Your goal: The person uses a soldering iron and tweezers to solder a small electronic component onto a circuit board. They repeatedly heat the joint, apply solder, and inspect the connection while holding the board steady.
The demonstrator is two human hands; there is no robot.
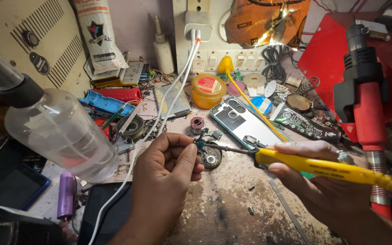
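1. The left hand (166, 165) pinches a small circuit board (201, 144) between thumb and fingertips, holding it just above the bench (223, 204).
2. The right hand (316, 174) is closed around a yellow soldering iron (314, 164), gripped like a pen.
3. The iron's long axis runs nearly level from right to left, rising slightly toward its dark metal tip, which touches or almost touches the board's right edge; I cannot tell which.
4. So the board lies straight left of the right hand, along the iron's line, and the left hand is the nearer one, already on it.
5. Just under the board sits a small round part (211, 159) on the bench.
6. Behind it lies an opened phone back (241, 120), with an orange-lidded tin (208, 90) further back.
7. To the left, a clear bottle (62, 131) looms close to the camera, and white cables (159, 118) cross the bench.
8. At right stands a red hot-air gun (364, 104).
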